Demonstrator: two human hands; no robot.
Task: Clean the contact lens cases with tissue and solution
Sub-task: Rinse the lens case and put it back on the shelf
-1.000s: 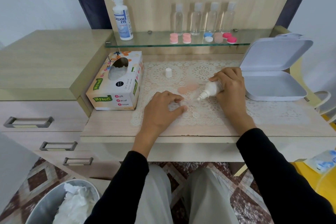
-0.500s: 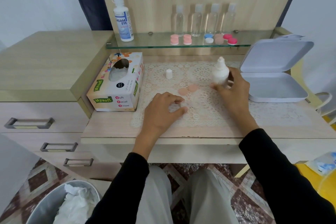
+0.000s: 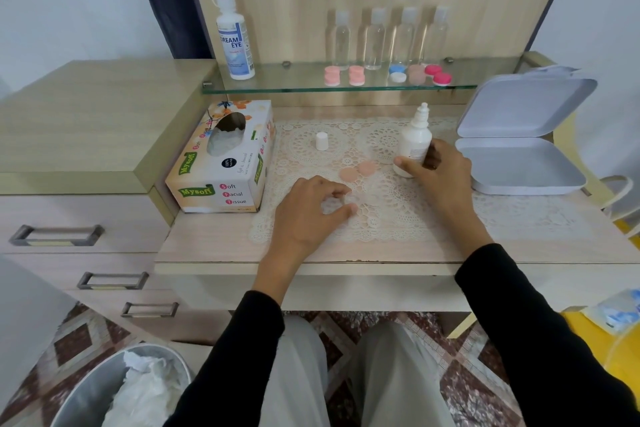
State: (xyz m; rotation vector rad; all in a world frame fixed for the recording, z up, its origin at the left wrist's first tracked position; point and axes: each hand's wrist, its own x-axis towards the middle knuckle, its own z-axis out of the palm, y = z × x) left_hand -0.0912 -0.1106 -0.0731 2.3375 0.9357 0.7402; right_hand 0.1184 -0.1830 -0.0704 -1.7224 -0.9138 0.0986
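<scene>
Bottle (image 3: pixel 414 142) righted, right hand (image 3: pixel 441 175) gripping; left hand (image 3: pixel 310 211) half-hides clear case (image 3: pixel 341 201).

desk top (image 3: pixel 214 246) was wood-grain laminate, matt, front edge worn. lace mat (image 3: pixel 391 222): cream cloth, openwork, rough. shelf (image 3: pixel 294 85): clear glass, glossy. tissue box (image 3: pixel 221 180): printed card, slight sheen. small bottle (image 3: pixel 415 140) and loose cap (image 3: pixel 321 141): white plastic, smooth. clear lens case (image 3: pixel 360 199): transparent plastic, hard to pick out against the lace. peach lids (image 3: pixel 356 172): matt plastic. hinged box (image 3: pixel 526 166): pale plastic, smooth, matt. bin (image 3: pixel 83 395): bare metal, dull sheen, with crumpled paper tissue (image 3: pixel 149 388) inside. drawer handles (image 3: pixel 57 235): brushed metal. sleeves (image 3: pixel 540 340): black matt cloth.
</scene>
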